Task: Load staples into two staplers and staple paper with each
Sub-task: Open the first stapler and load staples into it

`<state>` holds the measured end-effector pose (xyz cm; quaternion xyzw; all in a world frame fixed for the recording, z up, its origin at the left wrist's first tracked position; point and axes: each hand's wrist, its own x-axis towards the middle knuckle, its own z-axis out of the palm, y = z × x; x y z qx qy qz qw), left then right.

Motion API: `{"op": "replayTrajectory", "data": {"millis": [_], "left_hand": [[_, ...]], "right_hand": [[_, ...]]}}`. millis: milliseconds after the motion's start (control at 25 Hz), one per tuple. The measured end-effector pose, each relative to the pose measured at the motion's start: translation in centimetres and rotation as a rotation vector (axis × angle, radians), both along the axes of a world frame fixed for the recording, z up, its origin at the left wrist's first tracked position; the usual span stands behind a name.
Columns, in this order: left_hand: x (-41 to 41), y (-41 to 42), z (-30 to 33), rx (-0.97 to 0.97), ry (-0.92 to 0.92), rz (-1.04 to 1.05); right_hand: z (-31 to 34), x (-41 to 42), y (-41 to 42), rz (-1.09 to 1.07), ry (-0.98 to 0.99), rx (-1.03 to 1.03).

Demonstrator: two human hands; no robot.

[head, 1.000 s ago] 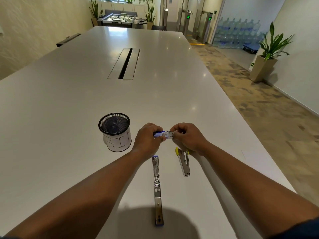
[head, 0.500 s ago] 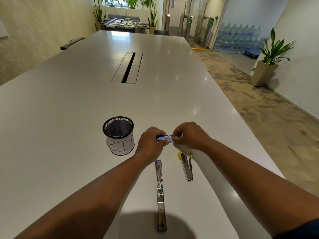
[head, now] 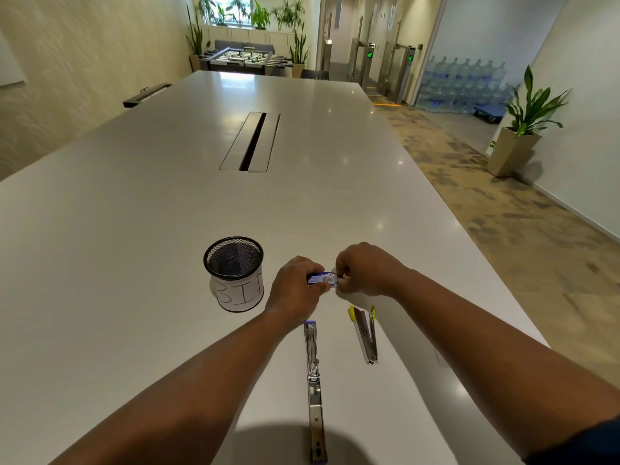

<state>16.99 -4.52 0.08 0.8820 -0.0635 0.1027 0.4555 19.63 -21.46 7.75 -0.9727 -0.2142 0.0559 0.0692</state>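
On the table, near edge: both hands meet over a long white table (head: 141,209), just past two opened staplers.
Left hand: the left hand (head: 295,290) curls its fingers and thumb round the left end of a small blue-and-white staple box (head: 322,279), holding it above the tabletop.
Right hand: the right hand (head: 364,270) pinches the box's right end, fingers bent in tight; what the fingertips do at the opening is too small to tell.
Staple box: held level between the two hands, touching both.
Blue stapler: the blue stapler (head: 313,380) lies folded out flat in one long line, running from just below the left hand toward the viewer, with blue plastic at each end.
Yellow stapler: the yellow stapler (head: 365,333) lies just right of the blue one, apart from it, its two arms spread in a narrow V with the yellow tips toward the hands.
Mesh cup: a black wire-mesh cup (head: 235,273) with a white paper label hand-lettered "BIN" stands upright left of the left hand, near it but not touching.
Table middle: a cable slot (head: 251,140) is set into the surface, well beyond the hands.
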Motion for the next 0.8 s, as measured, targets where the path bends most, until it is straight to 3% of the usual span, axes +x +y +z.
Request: {"op": "replayTrajectory", "data": {"millis": [280, 640, 800], "left_hand": [[0.0, -0.1, 0.0, 0.001, 0.011, 0.006], [0.0, 0.1, 0.1, 0.019, -0.02, -0.02], [0.0, 0.0, 0.1, -0.004, -0.002, -0.008]], "right_hand": [[0.2, -1.0, -0.9, 0.036, -0.039, 0.163], [-0.7, -2.9, -0.3, 0.072, 0.184, 0.156], [-0.8, -2.1, -1.7, -0.044, 0.094, 0.366]]}}
